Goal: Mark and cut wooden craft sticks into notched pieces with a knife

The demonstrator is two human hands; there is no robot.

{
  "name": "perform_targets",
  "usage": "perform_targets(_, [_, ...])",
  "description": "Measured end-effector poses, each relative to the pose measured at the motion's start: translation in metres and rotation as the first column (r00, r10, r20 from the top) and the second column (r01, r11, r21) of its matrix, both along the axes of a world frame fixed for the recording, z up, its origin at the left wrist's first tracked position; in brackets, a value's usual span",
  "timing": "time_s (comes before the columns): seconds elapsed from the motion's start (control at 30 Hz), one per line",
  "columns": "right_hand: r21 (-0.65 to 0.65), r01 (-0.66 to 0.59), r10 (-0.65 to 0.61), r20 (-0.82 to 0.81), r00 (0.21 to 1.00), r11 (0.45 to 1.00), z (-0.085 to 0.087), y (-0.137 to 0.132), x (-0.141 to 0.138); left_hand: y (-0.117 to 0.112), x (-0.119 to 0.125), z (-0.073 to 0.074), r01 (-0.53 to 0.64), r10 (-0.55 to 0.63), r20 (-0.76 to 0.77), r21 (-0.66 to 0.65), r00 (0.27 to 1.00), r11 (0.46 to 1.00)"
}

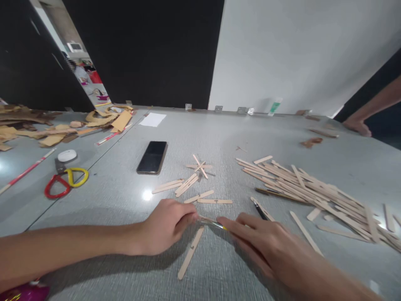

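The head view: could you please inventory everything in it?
Sticks: many, pale, right and centre
Tool: 1, silvery, centre
Pen: 1, black, right
Phone: 1, black, left
Scissors: 1, red-yellow, left
Oval thing: 1, white, left
Strips: 2, red-white, left
Scraps: many, brown, left
Paper: 1, white, back left
Tube: 1, white-green, back
Brackets: several, silvery, back
Packet: 1, purple, bottom left
Panels: several, black, white, back
Clutter: uncountable, mixed, back left
Bystander's limb: 1, bare, right
Surface: 1, grey, below
Left hand: 1, bare, centre
Right hand: 1, bare, right

Left fingers (187,212) and right fingers (239,229) grip close together, forearms (78,246) angled inward.
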State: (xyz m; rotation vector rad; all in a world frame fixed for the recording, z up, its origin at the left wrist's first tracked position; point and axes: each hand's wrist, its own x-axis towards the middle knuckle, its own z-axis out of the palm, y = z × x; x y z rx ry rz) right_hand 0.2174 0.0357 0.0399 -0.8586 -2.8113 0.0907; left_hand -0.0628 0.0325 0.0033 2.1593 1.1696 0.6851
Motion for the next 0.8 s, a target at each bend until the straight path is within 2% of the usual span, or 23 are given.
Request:
perform_targets(0.07, [-0.009, -0.065, 0.065, 0.054, 0.996, 0.998, 0.003, 0.008, 0.004, 0.000, 0.000, 0.002, 0.004, -0.004, 0.004, -0.003, 1.000, 1.000])
perform_targets(0.13, [0.068, -0.109, 0.101, 0.106, 0.989, 0.992, 0.003, 0.005, 0.004, 0.001, 0.000, 0.003, 0.002, -0.002, 0.009, 0.000, 1.000, 1.000])
perform_targets(0.27, [0.321, -0.091, 0.024, 0.206, 0.978, 0.943, -0.004, -0.023, -0.006, 0.000, 0.000, 0.000, -0.001, 0.000, 0.028, 0.018, 1.000, 1.000])
perform_targets(0.33, [0.372, -0.048, -0.040, 0.224, 0.974, 0.927, -0.006, -0.035, -0.012, 0.000, 0.000, -0.001, 0.004, -0.005, 0.035, 0.027, 0.999, 1.000])
perform_targets(0.4, [0.296, 0.014, -0.077, 0.202, 0.976, 0.955, -0.005, -0.037, -0.016, 0.000, 0.001, -0.001, 0.008, -0.010, 0.037, 0.033, 0.999, 0.999])
perform_targets(0.47, [0.136, 0.066, -0.085, 0.142, 0.986, 0.989, 0.000, -0.030, -0.017, 0.000, 0.001, 0.001, 0.014, -0.016, 0.036, 0.035, 0.999, 0.999])
perform_targets(0.53, [-0.025, 0.063, -0.062, 0.064, 0.996, 0.998, 0.005, -0.015, -0.016, 0.000, 0.002, 0.004, 0.022, -0.023, 0.032, 0.033, 0.999, 0.999])
perform_targets(0.6, [-0.106, 0.012, -0.014, -0.010, 1.000, 0.994, 0.008, 0.000, -0.011, 0.001, 0.002, 0.006, 0.022, -0.023, 0.028, 0.033, 0.999, 0.999])
perform_targets(0.7, [-0.018, -0.070, 0.069, -0.031, 0.997, 0.997, 0.004, 0.013, -0.003, 0.001, 0.002, 0.007, 0.009, -0.010, 0.028, 0.041, 1.000, 0.999])
perform_targets(0.8, [0.130, -0.114, 0.106, 0.070, 0.992, 0.985, -0.003, 0.011, 0.001, 0.001, 0.002, 0.005, 0.000, -0.002, 0.032, 0.051, 0.999, 0.999])
